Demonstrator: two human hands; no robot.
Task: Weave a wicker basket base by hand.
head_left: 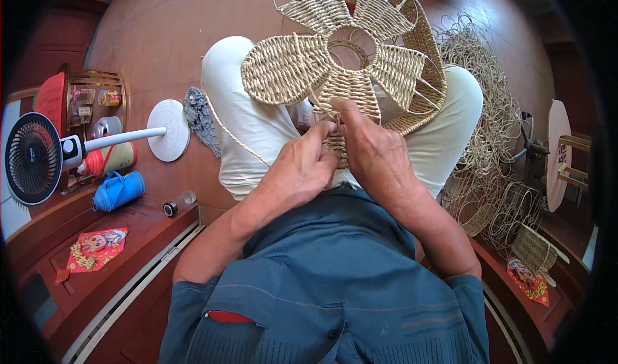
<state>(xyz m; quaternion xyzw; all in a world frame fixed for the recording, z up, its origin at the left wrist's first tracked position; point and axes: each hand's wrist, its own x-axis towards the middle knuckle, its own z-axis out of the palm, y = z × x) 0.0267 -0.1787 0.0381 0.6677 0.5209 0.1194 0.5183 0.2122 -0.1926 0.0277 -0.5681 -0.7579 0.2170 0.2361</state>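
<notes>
A flower-shaped straw weaving (286, 68) with wire-framed petals round an open ring rests over my knees. Its left petal is fully woven; others show bare wire at their outer ends. Both hands meet at the near petal (353, 92), which they partly cover. My left hand (302, 161) is closed, its fingertips pinching straw cord at the petal's left side. Opposite it, my right hand (373, 148) grips the petal, index finger stretched along its surface. A twisted straw cord (235, 137) runs across my left thigh and disappears behind my left hand.
Behind the flower stands a deep woven basket (431, 61). Loose straw cord (479, 100) is heaped at the right, near a round wooden stool (559, 155). On the left are a white-stemmed fan (122, 139), a grey cloth (201, 116), a blue thermos (120, 190) and a clear bottle (180, 203).
</notes>
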